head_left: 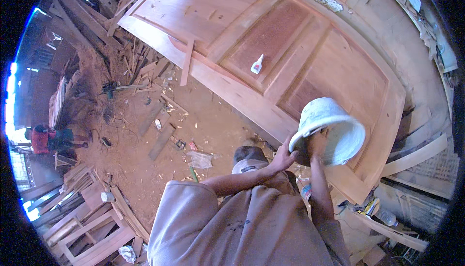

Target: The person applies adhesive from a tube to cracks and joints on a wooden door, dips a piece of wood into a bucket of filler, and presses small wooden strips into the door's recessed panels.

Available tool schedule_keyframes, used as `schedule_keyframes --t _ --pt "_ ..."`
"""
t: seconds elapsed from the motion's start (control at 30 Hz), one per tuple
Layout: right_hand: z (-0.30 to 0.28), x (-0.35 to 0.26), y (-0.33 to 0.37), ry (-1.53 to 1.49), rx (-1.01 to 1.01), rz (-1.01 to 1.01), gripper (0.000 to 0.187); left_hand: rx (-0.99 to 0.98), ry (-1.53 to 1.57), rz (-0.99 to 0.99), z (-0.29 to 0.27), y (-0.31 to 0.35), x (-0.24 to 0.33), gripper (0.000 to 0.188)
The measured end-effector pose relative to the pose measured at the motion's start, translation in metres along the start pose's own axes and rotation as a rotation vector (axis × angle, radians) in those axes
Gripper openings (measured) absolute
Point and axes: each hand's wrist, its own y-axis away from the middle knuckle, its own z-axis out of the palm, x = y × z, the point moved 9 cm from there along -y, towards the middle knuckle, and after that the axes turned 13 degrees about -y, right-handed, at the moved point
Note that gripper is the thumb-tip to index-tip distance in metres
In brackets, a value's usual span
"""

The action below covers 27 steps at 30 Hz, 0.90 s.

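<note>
A whitish, worn bucket (322, 116) is tipped on its side above the near right part of a panelled wooden door (232, 14), its mouth facing toward me. My left hand (283, 157) grips the bucket's rim on the left. My right hand (317, 144) reaches into the mouth, near brown material at the inner wall; its fingers cannot be made out. On a recessed panel of the door lies a small white glue bottle (257, 64) with a pointed nozzle.
A loose wooden strip (187, 62) leans over the door's left edge. Offcuts, shavings and a clear plastic bag (199, 159) litter the dusty floor. Wooden frames (92, 232) are piled at lower left. A person in red (42, 140) is at far left. A clear bottle (387, 217) lies at lower right.
</note>
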Motion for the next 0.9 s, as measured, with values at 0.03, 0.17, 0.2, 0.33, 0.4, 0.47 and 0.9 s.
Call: schedule_keyframes --t 0.03,0.17,0.2,0.33,0.4,0.47,0.9 --pt "0.017 0.0 0.001 -0.037 -0.049 0.018 0.036 0.031 0.025 0.022 0.005 0.006 -0.02 0.057" --pt "0.033 0.027 0.018 -0.059 -0.194 0.23 0.039 0.093 -0.015 0.147 0.018 0.005 -0.038 0.049" --pt "0.035 0.035 0.025 -0.068 -0.222 0.286 0.04 0.028 0.069 -0.034 0.02 0.005 -0.043 0.044" --pt "0.028 0.022 0.017 -0.218 -0.288 0.412 0.031 -0.04 0.219 -0.296 0.03 0.01 -0.058 0.037" --pt "0.04 0.016 0.009 -0.21 -0.381 0.45 0.028 -0.042 0.233 -0.281 0.03 0.011 -0.056 0.037" --pt "0.031 0.012 -0.003 -0.241 -0.166 0.417 0.024 0.025 0.101 -0.087 0.024 0.011 -0.033 0.038" --pt "0.047 0.017 -0.011 -0.458 -0.149 0.38 0.025 -0.07 0.266 -0.179 0.033 0.009 -0.068 0.032"
